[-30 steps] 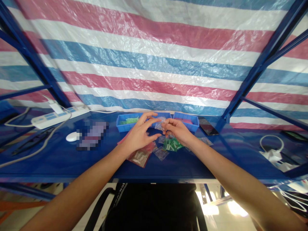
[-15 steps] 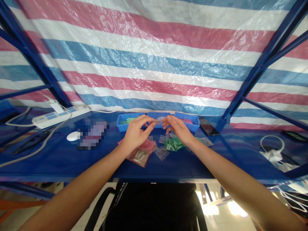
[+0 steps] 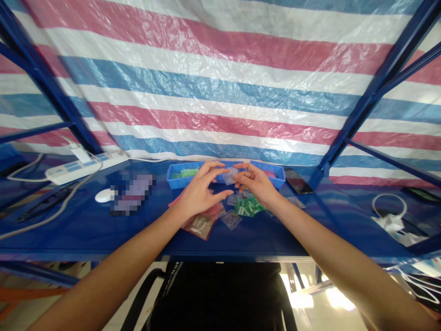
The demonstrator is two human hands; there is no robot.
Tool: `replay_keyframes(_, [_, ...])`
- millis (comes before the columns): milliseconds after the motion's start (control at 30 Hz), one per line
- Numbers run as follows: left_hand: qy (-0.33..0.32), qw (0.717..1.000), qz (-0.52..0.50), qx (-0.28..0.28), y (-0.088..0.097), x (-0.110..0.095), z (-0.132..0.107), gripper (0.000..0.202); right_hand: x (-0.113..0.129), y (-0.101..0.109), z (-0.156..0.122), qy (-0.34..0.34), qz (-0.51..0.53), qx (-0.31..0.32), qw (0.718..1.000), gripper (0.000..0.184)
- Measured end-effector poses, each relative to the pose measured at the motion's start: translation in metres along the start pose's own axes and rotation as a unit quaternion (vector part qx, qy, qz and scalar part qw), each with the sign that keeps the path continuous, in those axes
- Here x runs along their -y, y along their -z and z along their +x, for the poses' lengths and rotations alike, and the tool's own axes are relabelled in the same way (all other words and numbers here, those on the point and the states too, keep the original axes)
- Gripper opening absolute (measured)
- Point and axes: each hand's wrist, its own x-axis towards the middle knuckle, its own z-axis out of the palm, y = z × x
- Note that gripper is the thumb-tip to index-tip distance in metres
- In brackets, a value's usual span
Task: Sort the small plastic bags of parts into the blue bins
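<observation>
My left hand (image 3: 203, 189) is open, its thumb and fingers spread above a pink bag (image 3: 203, 223) with small pieces inside. My right hand (image 3: 253, 181) has its fingers pinched on a small clear plastic bag (image 3: 230, 176), in front of the blue bins. Its contents are too small to make out. Beneath my right hand lies a pile of green packets (image 3: 247, 206), with another clear bag (image 3: 231, 220) flat on the table beside it.
A blue bin (image 3: 176, 181) at the left holds green packets; pink ones show in the right bin (image 3: 280, 177). A dark phone (image 3: 298, 180) lies right of them. On the left are a white mouse (image 3: 104, 196), a power strip (image 3: 87, 168) and cables.
My left hand has opened from a pinch on a small thin item, its thumb dropping away from the fingers. The clear bag now shows at my right fingertips, which have drawn together.
</observation>
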Motion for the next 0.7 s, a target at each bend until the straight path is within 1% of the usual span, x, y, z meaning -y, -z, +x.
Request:
replay_keyframes(67, [-0.023, 1.0, 0.021, 0.001, 0.0, 0.001, 0.0, 0.034, 0.0, 0.001, -0.001, -0.009, 0.007, 0.004, 1.0, 0.057])
replay_keyframes(133, [-0.032, 0.999, 0.028, -0.01, 0.001, 0.002, 0.0, 0.021, 0.001, 0.001, -0.002, -0.021, 0.003, 0.022, 1.0, 0.048])
replay_keyframes(200, [-0.021, 0.999, 0.024, -0.025, 0.001, 0.002, 0.001, 0.02, 0.002, 0.0, -0.003, -0.035, 0.002, 0.045, 0.998, 0.043])
replay_keyframes(233, [-0.009, 0.999, 0.021, -0.03, 0.002, 0.002, 0.001, 0.02, 0.003, 0.0, -0.004, -0.043, 0.006, 0.056, 0.997, 0.044])
replay_keyframes(300, [0.025, 0.999, 0.016, -0.034, 0.003, 0.001, 0.001, 0.022, 0.004, -0.001, -0.005, -0.054, 0.012, 0.076, 0.996, 0.048])
replay_keyframes(400, [0.08, 0.996, 0.003, -0.037, 0.004, 0.0, 0.001, 0.026, 0.002, -0.002, -0.004, -0.046, -0.03, 0.086, 0.995, 0.047])
replay_keyframes(500, [0.113, 0.993, -0.017, -0.037, 0.002, 0.003, 0.0, 0.037, -0.003, -0.002, -0.001, -0.043, -0.058, 0.072, 0.995, 0.042])
replay_keyframes(600, [0.109, 0.993, -0.008, -0.031, 0.0, 0.01, 0.0, 0.045, -0.008, 0.002, 0.003, -0.061, 0.005, 0.029, 0.998, 0.039])
replay_keyframes(633, [0.103, 0.994, 0.006, -0.024, 0.0, 0.012, 0.0, 0.044, -0.008, 0.004, 0.005, -0.067, 0.036, 0.005, 0.997, 0.038])
replay_keyframes(700, [0.088, 0.995, 0.044, 0.004, -0.001, 0.017, 0.0, 0.034, -0.008, 0.008, 0.007, -0.087, 0.083, -0.034, 0.992, 0.035])
